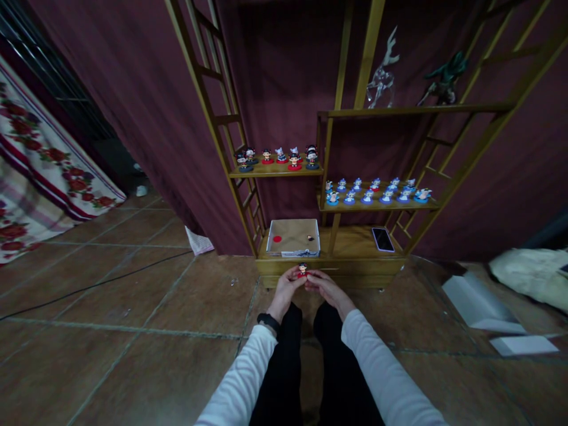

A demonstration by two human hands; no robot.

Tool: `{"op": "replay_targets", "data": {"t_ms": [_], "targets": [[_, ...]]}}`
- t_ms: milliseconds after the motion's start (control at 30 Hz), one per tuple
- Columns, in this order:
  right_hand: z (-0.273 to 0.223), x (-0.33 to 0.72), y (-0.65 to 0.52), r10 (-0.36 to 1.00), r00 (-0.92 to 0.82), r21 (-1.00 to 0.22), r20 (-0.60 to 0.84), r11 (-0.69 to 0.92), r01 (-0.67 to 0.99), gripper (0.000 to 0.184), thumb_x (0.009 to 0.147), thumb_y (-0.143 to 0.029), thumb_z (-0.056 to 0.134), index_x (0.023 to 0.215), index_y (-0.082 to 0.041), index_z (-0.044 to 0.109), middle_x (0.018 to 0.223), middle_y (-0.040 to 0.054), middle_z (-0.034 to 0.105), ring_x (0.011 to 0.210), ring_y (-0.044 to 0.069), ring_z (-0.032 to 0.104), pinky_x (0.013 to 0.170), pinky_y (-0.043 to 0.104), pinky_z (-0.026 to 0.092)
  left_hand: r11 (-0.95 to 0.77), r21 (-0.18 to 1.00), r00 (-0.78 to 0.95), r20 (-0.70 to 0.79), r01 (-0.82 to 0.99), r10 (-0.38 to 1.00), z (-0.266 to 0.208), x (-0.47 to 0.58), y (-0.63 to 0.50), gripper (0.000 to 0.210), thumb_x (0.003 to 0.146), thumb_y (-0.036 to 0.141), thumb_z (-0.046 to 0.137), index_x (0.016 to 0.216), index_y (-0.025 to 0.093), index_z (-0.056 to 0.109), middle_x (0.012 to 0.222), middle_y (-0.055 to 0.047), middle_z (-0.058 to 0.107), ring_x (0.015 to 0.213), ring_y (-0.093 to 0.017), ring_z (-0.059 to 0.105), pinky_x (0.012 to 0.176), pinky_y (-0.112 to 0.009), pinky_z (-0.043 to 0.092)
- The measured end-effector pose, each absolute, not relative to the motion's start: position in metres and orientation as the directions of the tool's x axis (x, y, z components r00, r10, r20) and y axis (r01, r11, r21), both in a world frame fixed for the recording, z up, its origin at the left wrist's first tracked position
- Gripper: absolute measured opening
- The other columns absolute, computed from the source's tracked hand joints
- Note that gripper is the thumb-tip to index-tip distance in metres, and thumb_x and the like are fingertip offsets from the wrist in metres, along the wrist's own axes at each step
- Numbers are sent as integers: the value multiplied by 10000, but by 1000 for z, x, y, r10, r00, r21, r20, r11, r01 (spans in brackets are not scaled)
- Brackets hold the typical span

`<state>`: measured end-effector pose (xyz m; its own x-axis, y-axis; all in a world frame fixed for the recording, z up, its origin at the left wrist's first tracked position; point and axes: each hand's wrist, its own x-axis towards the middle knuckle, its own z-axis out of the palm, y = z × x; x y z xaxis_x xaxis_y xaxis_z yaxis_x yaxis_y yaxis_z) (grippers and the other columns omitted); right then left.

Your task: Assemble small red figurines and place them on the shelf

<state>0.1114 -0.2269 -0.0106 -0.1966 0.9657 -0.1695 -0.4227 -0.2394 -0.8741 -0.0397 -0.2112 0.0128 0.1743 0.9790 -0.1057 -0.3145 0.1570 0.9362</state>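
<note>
A small figurine on a red base (302, 270) is pinched between my left hand (286, 288) and my right hand (326, 288), just in front of the low wooden shelf unit (337, 263). Behind it sits a shallow cardboard box (293, 238) holding a red disc (277, 239) and a tiny dark piece (310, 238). Several red-based figurines (280, 157) stand on the left middle shelf. A row of blue-based figurines (375, 191) fills the right shelf.
A phone (383, 239) lies on the bottom shelf at right. A glass deer (382, 74) and a dark green statue (445, 76) stand on the top shelf. White boxes (477, 302) and a pale bag (530, 272) lie on the tiled floor at right; a floral cloth (39, 171) hangs left.
</note>
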Motion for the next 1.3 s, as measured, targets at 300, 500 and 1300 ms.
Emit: {"op": "replay_targets", "data": {"t_ms": [300, 500, 1300], "targets": [[-12, 112, -226, 968, -198, -872, -154, -227, -434, 368, 654, -337, 755, 993, -211, 683, 1009, 51, 706, 891, 186, 654, 832, 355, 501, 83, 973, 69, -70, -215, 995, 9, -36, -213, 614, 482, 190, 842, 1053, 143, 620, 865, -58, 685, 749, -149, 636, 797, -316, 501], [-10, 112, -227, 966, -212, -868, -149, -230, -439, 372, 643, -309, 755, 995, -214, 682, 1079, 52, 688, 958, 193, 638, 864, 348, 486, 74, 985, 83, -62, -154, 995, 10, -38, -213, 482, 484, 200, 832, 937, 152, 674, 823, -56, 688, 794, -188, 640, 791, -326, 501], [-4, 112, -230, 968, -149, -864, -201, -247, -439, 385, 654, -346, 734, 1017, -224, 688, 1026, 89, 693, 924, 210, 641, 895, 398, 461, -473, 874, -41, 472, -113, 881, 274, -86, -93, 522, 500, 294, 834, 934, 95, 623, 829, -46, 685, 751, -139, 621, 819, -310, 469]]}}
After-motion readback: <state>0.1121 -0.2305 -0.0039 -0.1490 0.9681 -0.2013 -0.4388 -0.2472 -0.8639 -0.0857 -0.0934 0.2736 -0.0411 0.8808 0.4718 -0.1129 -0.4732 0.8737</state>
